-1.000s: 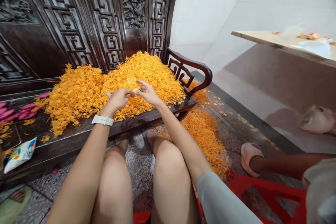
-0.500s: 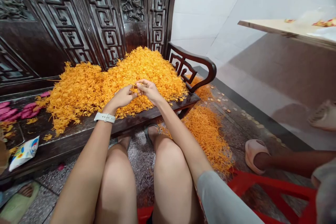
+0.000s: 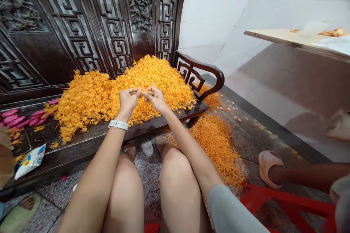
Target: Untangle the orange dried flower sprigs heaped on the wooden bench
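Note:
A big heap of small orange plastic flower pieces [image 3: 115, 87] covers the seat of a dark carved wooden bench [image 3: 90, 142]. My left hand [image 3: 128, 100], with a white watch on the wrist, and my right hand [image 3: 156, 97] meet in front of the heap. Both are pinched, fingertip to fingertip, on a small orange piece [image 3: 142, 92] held between them. My bare knees fill the lower middle of the view.
More orange pieces [image 3: 218, 145] lie spilled on the speckled floor right of the bench. Pink pieces [image 3: 24, 116] and a small printed packet [image 3: 30, 160] lie on the bench's left. Another person's leg and pale slipper [image 3: 269, 167] reach in at right, by a red stool [image 3: 284, 204].
My right hand's fingers were spread a second ago; they have closed into a pinch and both hands have come together and risen slightly in front of the heap.

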The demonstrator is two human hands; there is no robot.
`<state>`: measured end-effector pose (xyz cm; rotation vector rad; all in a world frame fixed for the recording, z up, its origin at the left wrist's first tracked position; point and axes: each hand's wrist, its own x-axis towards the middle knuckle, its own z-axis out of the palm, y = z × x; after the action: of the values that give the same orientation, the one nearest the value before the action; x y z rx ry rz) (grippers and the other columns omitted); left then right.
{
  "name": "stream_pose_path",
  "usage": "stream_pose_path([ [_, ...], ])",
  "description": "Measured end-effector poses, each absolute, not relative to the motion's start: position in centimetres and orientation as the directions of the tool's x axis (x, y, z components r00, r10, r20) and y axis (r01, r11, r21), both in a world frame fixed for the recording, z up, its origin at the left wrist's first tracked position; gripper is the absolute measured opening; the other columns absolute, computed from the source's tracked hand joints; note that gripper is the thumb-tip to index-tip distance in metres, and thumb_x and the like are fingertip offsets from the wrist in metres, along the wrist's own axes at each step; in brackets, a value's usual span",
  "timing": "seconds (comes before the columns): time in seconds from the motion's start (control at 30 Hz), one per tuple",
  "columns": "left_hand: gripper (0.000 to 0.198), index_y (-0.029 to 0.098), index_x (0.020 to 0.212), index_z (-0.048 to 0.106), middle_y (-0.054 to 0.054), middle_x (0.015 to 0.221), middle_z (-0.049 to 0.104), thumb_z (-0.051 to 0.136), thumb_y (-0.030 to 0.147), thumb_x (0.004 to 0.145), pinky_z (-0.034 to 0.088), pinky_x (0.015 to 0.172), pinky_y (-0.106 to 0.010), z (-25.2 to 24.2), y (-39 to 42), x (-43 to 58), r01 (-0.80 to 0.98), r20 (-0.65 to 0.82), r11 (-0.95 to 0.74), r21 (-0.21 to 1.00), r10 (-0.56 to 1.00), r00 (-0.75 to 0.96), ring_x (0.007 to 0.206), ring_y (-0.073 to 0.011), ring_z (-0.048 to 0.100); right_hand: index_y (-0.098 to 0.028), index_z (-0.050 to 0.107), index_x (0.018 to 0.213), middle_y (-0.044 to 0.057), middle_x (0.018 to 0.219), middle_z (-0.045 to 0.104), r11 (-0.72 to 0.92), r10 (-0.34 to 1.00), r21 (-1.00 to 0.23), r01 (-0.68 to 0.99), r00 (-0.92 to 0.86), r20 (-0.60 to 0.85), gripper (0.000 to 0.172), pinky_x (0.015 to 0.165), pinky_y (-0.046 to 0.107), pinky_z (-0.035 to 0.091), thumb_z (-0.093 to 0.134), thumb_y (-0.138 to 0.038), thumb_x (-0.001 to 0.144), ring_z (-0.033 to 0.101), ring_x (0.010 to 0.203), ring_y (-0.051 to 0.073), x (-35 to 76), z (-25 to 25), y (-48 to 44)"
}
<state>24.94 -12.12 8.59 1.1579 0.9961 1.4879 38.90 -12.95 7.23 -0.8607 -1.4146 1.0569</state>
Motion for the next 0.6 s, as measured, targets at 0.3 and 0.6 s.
stream_pose_path([
  [0.3, 0.011, 0.015, 0.064, 0.065, -0.001, 0.067, 0.063, 0.073, 0.010, 0.069, 0.047, 0.064, -0.025, 11.3, -12.1, 25.4, -0.359, 0.143, -0.241, 0.902, 0.950, -0.278, 0.063, -0.0108, 0.059, -0.023, 0.057, 0.088, 0.001, 0.072, 0.058, 0.586, 0.784, -0.550, 0.595, -0.245, 0.570, 0.011, 0.069, 0.033, 0.034, 0.060, -0.022, 0.098, 0.048, 0.066, 0.017, 37.9, 12.4, -15.7],
  [0.6, 0.014, 0.018, 0.076, 0.067, -0.001, 0.075, 0.062, 0.080, 0.021, 0.079, 0.049, 0.063, -0.024, 12.5, -13.0, 23.4, -0.408, 0.227, -0.188, 0.893, 0.973, 0.050, 0.065, -0.0102, 0.057, -0.022, 0.074, 0.097, 0.008, 0.111, 0.066, 0.548, 0.823, -0.816, 0.182, 0.054, 0.565, 0.024, 0.088, 0.036, 0.050, 0.075, -0.046, 0.091, 0.061, 0.098, 0.019, 37.9, 11.4, -14.1],
])
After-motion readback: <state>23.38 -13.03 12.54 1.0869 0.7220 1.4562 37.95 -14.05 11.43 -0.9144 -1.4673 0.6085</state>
